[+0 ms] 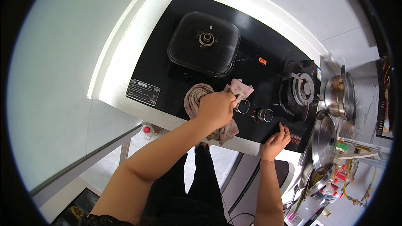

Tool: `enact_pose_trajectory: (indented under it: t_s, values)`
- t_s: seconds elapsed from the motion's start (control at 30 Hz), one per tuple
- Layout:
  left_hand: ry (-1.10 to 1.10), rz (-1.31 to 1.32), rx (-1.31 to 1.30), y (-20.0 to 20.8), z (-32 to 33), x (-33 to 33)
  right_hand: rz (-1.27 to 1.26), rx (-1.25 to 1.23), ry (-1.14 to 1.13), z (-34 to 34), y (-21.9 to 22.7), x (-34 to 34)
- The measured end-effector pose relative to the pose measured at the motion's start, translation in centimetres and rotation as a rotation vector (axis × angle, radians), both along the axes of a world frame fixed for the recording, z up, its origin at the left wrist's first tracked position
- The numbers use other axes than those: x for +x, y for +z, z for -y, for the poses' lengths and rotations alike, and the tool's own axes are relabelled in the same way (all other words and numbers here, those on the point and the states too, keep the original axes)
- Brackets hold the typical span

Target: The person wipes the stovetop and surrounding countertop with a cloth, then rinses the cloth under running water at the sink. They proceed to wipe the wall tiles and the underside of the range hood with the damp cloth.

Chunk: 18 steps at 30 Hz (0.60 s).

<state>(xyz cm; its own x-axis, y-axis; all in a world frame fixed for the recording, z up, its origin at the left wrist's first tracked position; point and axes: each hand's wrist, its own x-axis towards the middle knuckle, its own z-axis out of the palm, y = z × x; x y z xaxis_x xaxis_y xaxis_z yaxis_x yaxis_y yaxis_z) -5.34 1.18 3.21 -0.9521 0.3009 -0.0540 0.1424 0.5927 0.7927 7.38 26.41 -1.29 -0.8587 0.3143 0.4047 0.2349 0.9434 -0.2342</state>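
Observation:
My left hand (pixel 217 109) is closed on a bunched pinkish-grey cloth (pixel 195 96), beside a round metal knob (pixel 243 106) on the black gas cooktop (pixel 167 81). Part of the cloth sticks up past my fingers and part hangs over the counter's front edge. It cannot be told whether the cloth touches the knob. To the right stands a second knob (pixel 265 115). My right hand (pixel 276 142) rests at the cooktop's front edge with its fingers stretched out, holding nothing. The left burner well (pixel 205 54) has no grate on it.
The right burner (pixel 303 88) carries its black pan support. Beyond it stand a steel pot (pixel 336 96) and a large metal lid (pixel 323 142). A pale counter (pixel 113 62) borders the cooktop, with a wall behind. Bottles and utensils crowd the lower right.

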Motion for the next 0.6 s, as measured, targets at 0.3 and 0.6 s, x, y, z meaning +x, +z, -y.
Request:
enact_pose_trajectory:
  t_s: [0.3, 0.6]
  values:
    - [-0.071, 0.085, 0.093, -0.9, 0.4, -2.1, -0.059, -0.714, 0.247, 8.0, 2.7, -1.3]
    - [-0.068, 0.070, 0.164, -0.7, 0.8, -2.2, 0.123, -1.211, 0.258, 11.2, 2.5, -6.2]
